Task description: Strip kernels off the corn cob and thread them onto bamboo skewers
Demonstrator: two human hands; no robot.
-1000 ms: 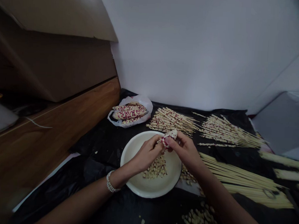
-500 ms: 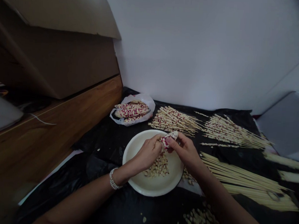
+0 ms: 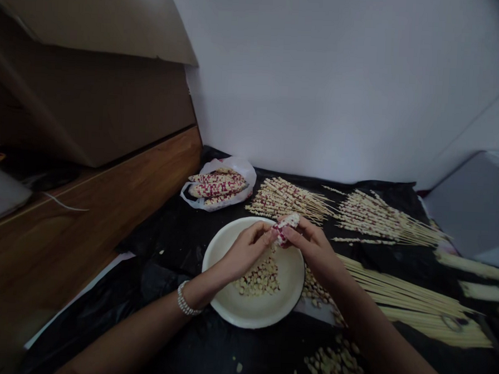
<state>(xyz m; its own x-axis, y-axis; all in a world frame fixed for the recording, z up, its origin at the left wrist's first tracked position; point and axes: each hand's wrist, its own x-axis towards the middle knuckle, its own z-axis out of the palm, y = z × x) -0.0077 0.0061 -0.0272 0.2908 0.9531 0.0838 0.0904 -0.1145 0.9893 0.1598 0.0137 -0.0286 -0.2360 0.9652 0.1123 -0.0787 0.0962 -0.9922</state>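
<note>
A short corn cob (image 3: 288, 227) with white and dark red kernels is held over the far rim of a white bowl (image 3: 251, 320). My left hand (image 3: 248, 248), with a beaded bracelet at the wrist, grips the cob's near-left end between thumb and fingers. Around its other end my right hand (image 3: 312, 245) is closed, the thumb pressed on the kernels. Loose kernels (image 3: 261, 278) lie in a heap inside the bowl, partly hidden by my left hand.
Behind the bowl, a plastic bag (image 3: 244, 171) holds several cobs (image 3: 218, 189). Kernel-threaded skewers (image 3: 288, 199) form two piles; bare sticks (image 3: 403, 290) lie at right. More kernels (image 3: 338, 367) lie on black sheeting. A cardboard box (image 3: 124, 102) stands at left by the wall.
My left hand's fingers have loosened from a tight fist to a flatter pinch on the cob. The whole view has shifted slightly.
</note>
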